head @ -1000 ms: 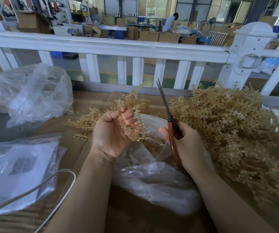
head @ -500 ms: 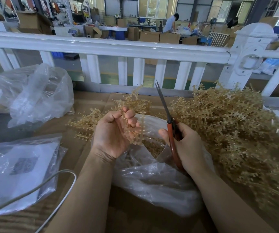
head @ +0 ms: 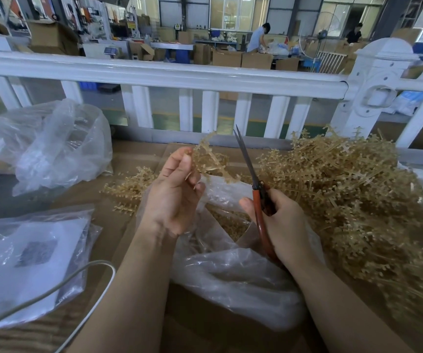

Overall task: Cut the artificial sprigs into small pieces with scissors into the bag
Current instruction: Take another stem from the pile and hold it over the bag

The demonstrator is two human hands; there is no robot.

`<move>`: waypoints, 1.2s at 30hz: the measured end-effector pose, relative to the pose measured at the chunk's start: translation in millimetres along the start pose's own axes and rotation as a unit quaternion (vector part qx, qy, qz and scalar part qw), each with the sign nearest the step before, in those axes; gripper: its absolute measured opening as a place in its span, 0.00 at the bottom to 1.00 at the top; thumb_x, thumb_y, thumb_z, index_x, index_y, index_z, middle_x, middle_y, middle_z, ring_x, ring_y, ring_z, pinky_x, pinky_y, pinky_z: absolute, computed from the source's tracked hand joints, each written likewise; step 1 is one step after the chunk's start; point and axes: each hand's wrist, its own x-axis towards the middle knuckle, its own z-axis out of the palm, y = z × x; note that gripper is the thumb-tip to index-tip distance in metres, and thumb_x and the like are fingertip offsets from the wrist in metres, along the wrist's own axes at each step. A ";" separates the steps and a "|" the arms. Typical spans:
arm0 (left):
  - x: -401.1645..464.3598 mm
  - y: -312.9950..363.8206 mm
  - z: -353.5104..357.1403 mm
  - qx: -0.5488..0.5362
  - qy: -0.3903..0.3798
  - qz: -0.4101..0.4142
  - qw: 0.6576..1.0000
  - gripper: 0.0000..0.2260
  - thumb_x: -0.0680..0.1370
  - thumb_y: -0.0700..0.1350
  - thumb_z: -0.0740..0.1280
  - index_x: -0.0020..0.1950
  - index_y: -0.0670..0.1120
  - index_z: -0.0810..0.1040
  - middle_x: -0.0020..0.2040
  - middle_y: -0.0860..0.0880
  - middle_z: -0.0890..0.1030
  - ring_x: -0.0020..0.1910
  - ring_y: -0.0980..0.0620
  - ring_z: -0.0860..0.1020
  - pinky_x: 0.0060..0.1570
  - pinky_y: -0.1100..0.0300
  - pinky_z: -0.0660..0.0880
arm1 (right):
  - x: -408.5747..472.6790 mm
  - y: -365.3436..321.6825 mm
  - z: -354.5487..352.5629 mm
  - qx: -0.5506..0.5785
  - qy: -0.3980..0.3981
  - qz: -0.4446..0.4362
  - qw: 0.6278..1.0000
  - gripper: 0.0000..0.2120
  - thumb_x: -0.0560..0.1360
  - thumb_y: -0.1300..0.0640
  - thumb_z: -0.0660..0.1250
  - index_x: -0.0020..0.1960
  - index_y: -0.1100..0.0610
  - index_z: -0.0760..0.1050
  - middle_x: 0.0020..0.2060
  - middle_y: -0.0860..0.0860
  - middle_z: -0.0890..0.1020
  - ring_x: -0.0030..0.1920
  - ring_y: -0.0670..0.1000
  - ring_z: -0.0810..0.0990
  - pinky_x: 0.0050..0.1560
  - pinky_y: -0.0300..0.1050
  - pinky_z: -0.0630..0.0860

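My left hand [head: 173, 194] pinches a tan artificial sprig [head: 210, 159] between thumb and fingers, holding it up over the open clear plastic bag [head: 231, 276]. Cut tan pieces lie inside the bag. My right hand [head: 281, 225] grips the red-handled scissors [head: 256, 200], whose closed blades point up and away, just right of the sprig without touching it. A big heap of uncut sprigs [head: 345, 194] fills the right side of the table.
A smaller clump of sprigs [head: 129, 192] lies left of my left hand. Crumpled clear bags [head: 52, 149] sit at far left, a bagged white sheet [head: 27, 263] and a white cable [head: 83, 281] at near left. A white railing [head: 180, 75] borders the table's far edge.
My left hand has turned and lifted, so the sprig that lay curled in its palm now sticks up from its fingertips. The scissors stayed nearly in place.
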 end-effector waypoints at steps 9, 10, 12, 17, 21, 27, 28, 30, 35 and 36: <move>13.9 -7.2 9.3 -0.030 0.074 0.000 0.997 0.09 0.82 0.39 0.60 0.57 0.44 0.79 0.47 0.47 0.85 0.57 0.49 0.83 0.62 0.56 0.77 | 0.6 2.4 0.4 -0.011 0.011 0.009 1.000 0.23 0.63 0.26 0.66 0.40 0.46 0.77 0.35 0.34 0.82 0.37 0.37 0.80 0.36 0.28 0.71; 14.3 -8.2 8.0 -0.008 0.077 -0.013 0.997 0.10 0.83 0.38 0.60 0.60 0.44 0.79 0.51 0.46 0.85 0.59 0.49 0.82 0.63 0.56 0.76 | 0.6 1.7 0.4 -0.008 0.010 0.010 1.000 0.23 0.62 0.26 0.66 0.40 0.46 0.77 0.35 0.34 0.82 0.37 0.37 0.80 0.36 0.27 0.71; 14.6 -9.5 4.6 0.065 0.070 -0.049 0.994 0.15 0.83 0.37 0.60 0.68 0.43 0.76 0.60 0.45 0.83 0.61 0.49 0.81 0.63 0.56 0.75 | 0.3 1.9 0.5 -0.003 0.009 0.012 1.000 0.22 0.63 0.27 0.68 0.40 0.46 0.77 0.35 0.35 0.82 0.38 0.37 0.81 0.36 0.28 0.71; 12.2 -0.7 9.6 0.243 0.078 -0.069 0.964 0.16 0.81 0.36 0.64 0.69 0.44 0.73 0.53 0.43 0.84 0.46 0.49 0.85 0.44 0.59 0.81 | 0.5 2.7 0.5 -0.009 0.013 0.010 1.000 0.25 0.63 0.25 0.68 0.41 0.46 0.78 0.37 0.36 0.83 0.38 0.39 0.82 0.37 0.30 0.72; 14.4 11.6 6.6 0.561 0.158 0.140 0.800 0.09 0.80 0.40 0.66 0.59 0.49 0.80 0.50 0.50 0.83 0.42 0.53 0.83 0.39 0.62 0.77 | -0.6 2.5 0.1 -0.004 0.013 0.008 1.000 0.25 0.63 0.25 0.68 0.41 0.46 0.78 0.36 0.36 0.83 0.38 0.39 0.82 0.37 0.30 0.72; 19.2 16.9 -28.0 0.810 0.217 0.111 0.533 0.13 0.79 0.39 0.64 0.62 0.47 0.81 0.61 0.42 0.78 0.62 0.39 0.72 0.63 0.45 0.64 | -0.5 4.6 0.5 -0.005 0.004 0.012 1.000 0.19 0.67 0.31 0.72 0.41 0.46 0.78 0.37 0.35 0.83 0.38 0.38 0.82 0.37 0.30 0.73; 19.6 15.2 -31.1 0.825 0.213 0.083 0.517 0.13 0.79 0.38 0.64 0.62 0.46 0.80 0.62 0.42 0.77 0.63 0.39 0.71 0.64 0.45 0.65 | -0.5 3.8 0.3 -0.003 0.004 0.013 1.000 0.19 0.66 0.30 0.71 0.41 0.45 0.78 0.36 0.35 0.83 0.38 0.38 0.81 0.37 0.29 0.72; 20.3 11.3 -33.9 0.850 0.220 0.055 0.476 0.13 0.78 0.41 0.66 0.63 0.43 0.79 0.64 0.40 0.75 0.65 0.38 0.69 0.65 0.45 0.64 | -1.1 1.5 0.3 0.004 0.003 0.014 1.000 0.21 0.65 0.28 0.69 0.41 0.45 0.78 0.35 0.35 0.82 0.37 0.38 0.81 0.36 0.28 0.71; 20.4 9.1 -32.3 0.871 0.251 -0.023 0.421 0.14 0.79 0.45 0.63 0.62 0.42 0.77 0.67 0.41 0.74 0.69 0.39 0.66 0.67 0.46 0.61 | -1.3 0.4 1.0 0.013 0.006 0.016 1.000 0.23 0.64 0.26 0.70 0.40 0.45 0.78 0.33 0.36 0.82 0.35 0.38 0.81 0.36 0.29 0.71; 20.7 8.2 -32.5 0.874 0.241 -0.032 0.422 0.13 0.80 0.46 0.63 0.62 0.42 0.78 0.66 0.42 0.76 0.70 0.40 0.68 0.67 0.46 0.62 | -1.2 0.6 1.2 0.012 0.005 0.014 1.000 0.23 0.64 0.26 0.71 0.40 0.45 0.78 0.33 0.36 0.82 0.35 0.38 0.81 0.36 0.29 0.71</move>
